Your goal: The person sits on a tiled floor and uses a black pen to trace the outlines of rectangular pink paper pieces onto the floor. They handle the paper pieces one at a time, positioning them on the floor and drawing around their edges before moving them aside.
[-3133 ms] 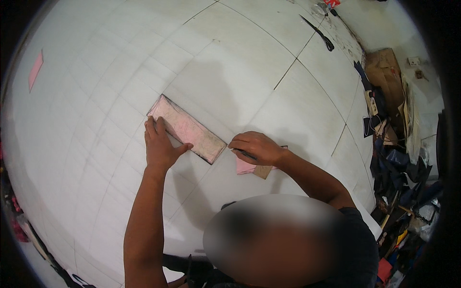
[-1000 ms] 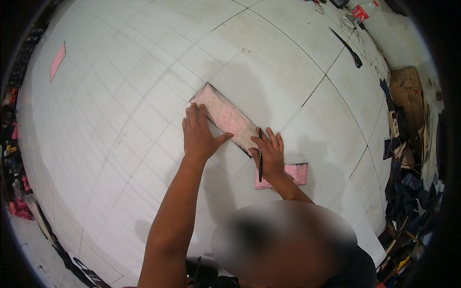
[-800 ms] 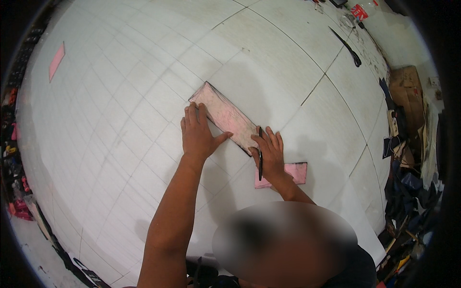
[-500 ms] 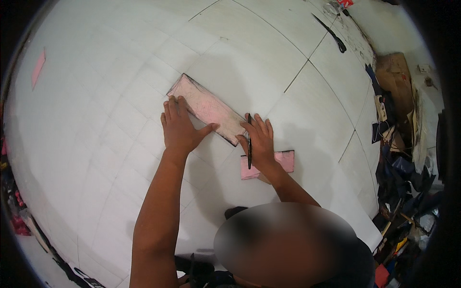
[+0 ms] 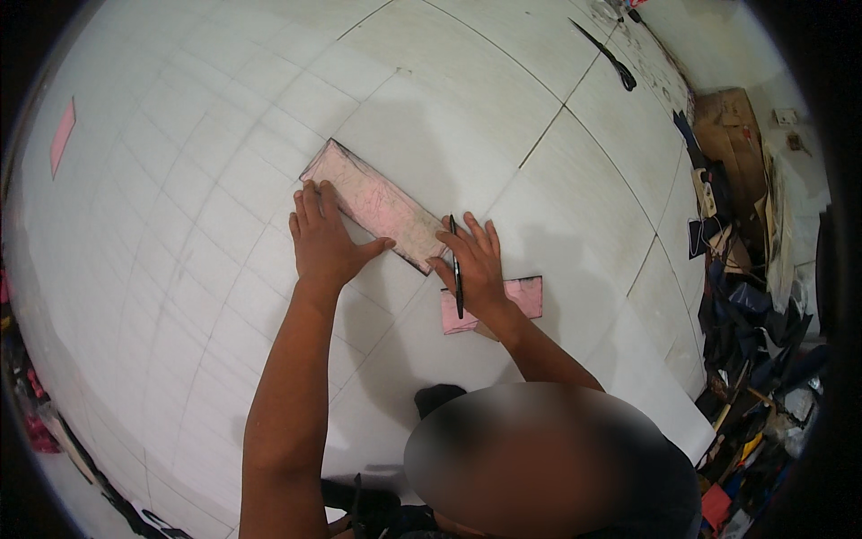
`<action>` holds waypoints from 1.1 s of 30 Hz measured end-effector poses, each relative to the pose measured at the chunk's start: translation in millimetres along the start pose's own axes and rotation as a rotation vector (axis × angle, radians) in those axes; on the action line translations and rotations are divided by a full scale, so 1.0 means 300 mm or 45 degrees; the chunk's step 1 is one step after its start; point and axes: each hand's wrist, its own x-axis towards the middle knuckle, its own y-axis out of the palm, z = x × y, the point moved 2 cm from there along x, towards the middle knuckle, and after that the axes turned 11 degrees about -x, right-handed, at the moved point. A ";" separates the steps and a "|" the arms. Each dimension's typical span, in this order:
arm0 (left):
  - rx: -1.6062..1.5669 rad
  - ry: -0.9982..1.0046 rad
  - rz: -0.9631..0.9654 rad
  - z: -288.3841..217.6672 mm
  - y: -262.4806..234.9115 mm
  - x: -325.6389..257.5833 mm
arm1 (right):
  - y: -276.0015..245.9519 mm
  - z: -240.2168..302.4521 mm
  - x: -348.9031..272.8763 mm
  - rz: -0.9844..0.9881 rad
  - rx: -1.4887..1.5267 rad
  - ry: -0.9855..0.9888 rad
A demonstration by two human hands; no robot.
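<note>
A long pink rectangular piece with dark edges (image 5: 373, 199) lies slantwise on the pale surface. My left hand (image 5: 323, 238) rests on its lower left edge, fingers stretched and thumb spread toward the middle. At the piece's right end, my right hand (image 5: 476, 269) touches it with thumb and forefinger. A black pen (image 5: 457, 278) sits in that right hand, lying along the fingers. Partly beneath the right wrist is a shorter pink piece with dark edges (image 5: 525, 296); a bit of brown shows at its lower side.
Black scissors (image 5: 611, 58) lie at the far right. A small pink strip (image 5: 63, 136) is at the far left. Along the right side stand a cardboard box (image 5: 727, 135) and a heap of dark scraps (image 5: 754, 341). A white sheet's edge (image 5: 687, 427) shows at lower right.
The whole view has shifted slightly. Both hands, the pen and the pink pieces keep the same places relative to one another.
</note>
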 end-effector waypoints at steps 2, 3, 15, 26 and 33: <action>-0.010 0.005 -0.021 0.007 0.003 0.002 | 0.000 0.000 0.005 0.003 0.000 -0.004; -0.015 0.006 -0.034 0.010 0.002 0.003 | -0.003 0.002 0.007 0.005 0.002 -0.006; -0.105 0.009 0.005 -0.004 -0.013 -0.002 | -0.091 -0.073 -0.013 -0.101 0.147 0.041; -0.030 -0.036 0.058 -0.006 -0.003 0.000 | -0.141 -0.044 -0.003 0.232 0.709 0.239; -0.046 -0.030 0.045 -0.008 -0.007 0.002 | -0.148 0.006 -0.018 0.479 0.829 0.445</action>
